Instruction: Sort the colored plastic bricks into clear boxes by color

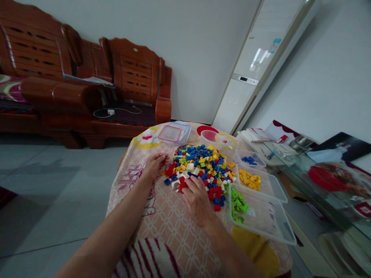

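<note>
A mixed heap of toy building bricks [199, 156] in blue, yellow, red, green and white lies on a cloth-covered table. My left hand [155, 165] is beside the heap's left edge, its fingers curled in; whatever may be inside them is hidden. My right hand [198, 199] reaches onto the near edge of the heap with fingers stretched out and apart. Its fingertips are at a red brick [182, 184] and some white ones, and no brick is plainly gripped. Just left of these lies a white brick [175, 185].
Clear plastic boxes stand on the right, holding blue bricks [248, 160], yellow bricks [249, 180] and green bricks [238, 204]. Lids [170, 133] and a round red-rimmed container [209, 135] are at the back. A glass table [313, 193] adjoins on the right; a wooden sofa [133, 77] stands behind.
</note>
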The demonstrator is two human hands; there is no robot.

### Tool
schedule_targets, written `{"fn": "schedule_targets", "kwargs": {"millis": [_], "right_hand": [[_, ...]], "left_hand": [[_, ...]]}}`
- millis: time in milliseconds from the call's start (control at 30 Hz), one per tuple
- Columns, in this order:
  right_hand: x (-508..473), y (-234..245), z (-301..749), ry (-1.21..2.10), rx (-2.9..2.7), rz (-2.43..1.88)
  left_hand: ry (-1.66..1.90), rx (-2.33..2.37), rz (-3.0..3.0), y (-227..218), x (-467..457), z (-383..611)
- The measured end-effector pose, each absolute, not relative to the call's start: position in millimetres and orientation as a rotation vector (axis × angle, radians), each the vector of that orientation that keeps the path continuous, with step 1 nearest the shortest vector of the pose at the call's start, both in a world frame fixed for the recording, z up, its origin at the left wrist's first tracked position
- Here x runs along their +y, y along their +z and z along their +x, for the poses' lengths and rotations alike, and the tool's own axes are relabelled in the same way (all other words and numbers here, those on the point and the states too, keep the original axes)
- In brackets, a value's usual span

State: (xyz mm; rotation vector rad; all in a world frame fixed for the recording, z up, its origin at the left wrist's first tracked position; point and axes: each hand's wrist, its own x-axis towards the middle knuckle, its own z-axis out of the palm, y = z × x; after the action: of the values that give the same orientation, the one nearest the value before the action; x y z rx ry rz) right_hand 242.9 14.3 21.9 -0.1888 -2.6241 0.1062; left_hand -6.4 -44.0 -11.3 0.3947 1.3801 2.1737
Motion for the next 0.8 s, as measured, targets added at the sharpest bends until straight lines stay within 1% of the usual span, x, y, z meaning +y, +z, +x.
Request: {"fn": "schedule_targets", "kwargs": {"millis": [133,300,400,600,800], "right_hand": [[36,24,277,0.041,-2.511,-0.406],[59,24,338,-0.276,-2.419,-0.746],[60,20,365,-0.363,-2.451,-0.906],[50,2,378,-0.344,-2.51,-0.975],[56,-9,378,-0.421,-2.466,-0.982]], "left_hand": [[2.161,1.394,0.398,-9,-45,-4],[2.159,1.409,0.392,-6,-45,-3],[2.159,1.404,0.388,-8,-44,-5],[2.157,1.409,0.395,-10,-43,-7],[2.153,1.422,0.41,-7,-43,-6]]}}
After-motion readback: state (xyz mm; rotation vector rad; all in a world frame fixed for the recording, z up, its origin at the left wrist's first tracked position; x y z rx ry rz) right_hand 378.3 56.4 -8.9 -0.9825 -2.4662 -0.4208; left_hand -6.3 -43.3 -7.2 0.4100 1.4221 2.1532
